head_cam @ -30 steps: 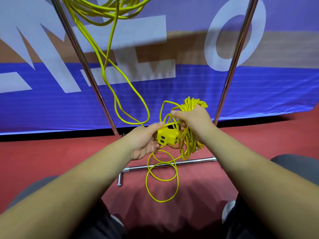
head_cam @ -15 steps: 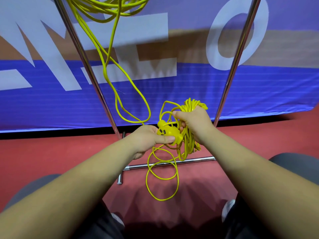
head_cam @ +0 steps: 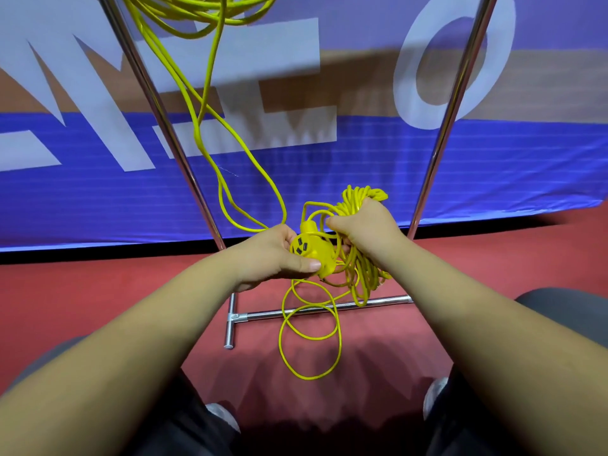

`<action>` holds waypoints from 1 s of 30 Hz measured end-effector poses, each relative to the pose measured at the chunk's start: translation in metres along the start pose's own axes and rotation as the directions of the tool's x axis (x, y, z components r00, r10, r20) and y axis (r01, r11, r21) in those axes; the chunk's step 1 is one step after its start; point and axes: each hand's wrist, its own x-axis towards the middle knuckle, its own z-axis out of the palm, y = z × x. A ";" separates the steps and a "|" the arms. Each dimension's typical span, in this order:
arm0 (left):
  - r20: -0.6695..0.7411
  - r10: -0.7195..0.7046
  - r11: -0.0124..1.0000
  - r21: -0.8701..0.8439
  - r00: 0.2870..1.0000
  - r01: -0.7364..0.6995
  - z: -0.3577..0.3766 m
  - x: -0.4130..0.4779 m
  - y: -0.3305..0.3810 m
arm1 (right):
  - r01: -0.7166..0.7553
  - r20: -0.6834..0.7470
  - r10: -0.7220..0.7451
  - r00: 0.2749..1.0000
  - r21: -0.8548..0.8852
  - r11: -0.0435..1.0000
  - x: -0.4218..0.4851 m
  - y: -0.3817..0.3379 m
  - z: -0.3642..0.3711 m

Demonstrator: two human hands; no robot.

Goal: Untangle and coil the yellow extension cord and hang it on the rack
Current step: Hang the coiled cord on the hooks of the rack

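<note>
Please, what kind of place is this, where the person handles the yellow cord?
Probably an indoor sports or event hall, though I cannot be sure. The signs are the red floor, the large blue banner with big white letters behind, and the metal rack standing on the floor.

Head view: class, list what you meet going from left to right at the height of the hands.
Left rack pole → left hand → yellow socket block → right hand, gripping the coiled cord → right rack pole.
</note>
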 end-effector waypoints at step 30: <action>-0.256 0.210 0.969 0.184 0.944 -0.166 0.014 -0.001 0.012 | -0.203 0.207 0.150 0.967 0.265 0.943 -0.001 0.005 -0.002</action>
